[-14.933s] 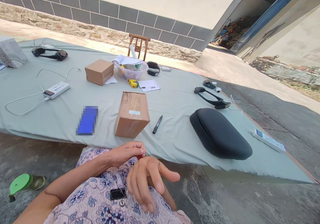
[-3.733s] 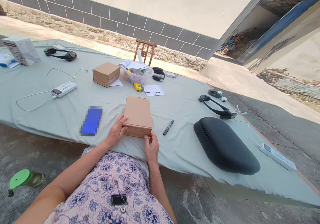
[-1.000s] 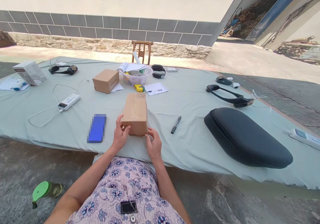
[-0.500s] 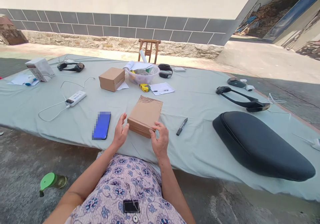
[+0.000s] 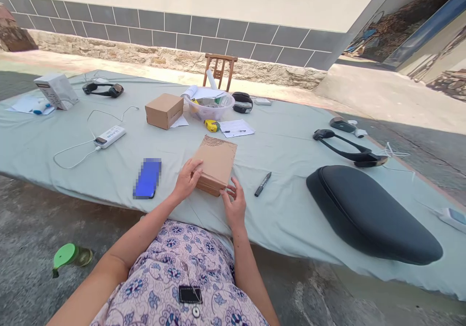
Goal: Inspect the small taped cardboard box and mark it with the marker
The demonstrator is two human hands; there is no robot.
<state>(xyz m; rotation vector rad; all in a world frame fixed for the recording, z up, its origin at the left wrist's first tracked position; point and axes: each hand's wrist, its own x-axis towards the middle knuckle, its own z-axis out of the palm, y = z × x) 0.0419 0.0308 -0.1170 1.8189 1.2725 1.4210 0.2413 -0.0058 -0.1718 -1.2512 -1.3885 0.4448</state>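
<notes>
A flat brown cardboard box (image 5: 215, 162) lies on the grey-green cloth (image 5: 284, 209) near its front edge. My left hand (image 5: 188, 178) rests on the box's near left corner, fingers curled over its top and side. On the near right corner my right hand (image 5: 234, 204) pinches the edge with thumb and fingertips. A black marker (image 5: 262, 184) lies just right of the box, and a blue phone (image 5: 147, 177) lies to its left.
A large black padded case (image 5: 367, 213) sits at the right. Farther back are a second cardboard box (image 5: 164, 110), a clear bowl (image 5: 210, 106), a yellow tape measure (image 5: 211, 125), a power bank (image 5: 109, 137) with cable and black headsets (image 5: 349, 147). A green-lidded bottle (image 5: 69, 257) lies on the ground.
The box went from standing on end a second ago to lying flat. My left hand has closed onto its near left corner; my right hand slid down to the near right edge.
</notes>
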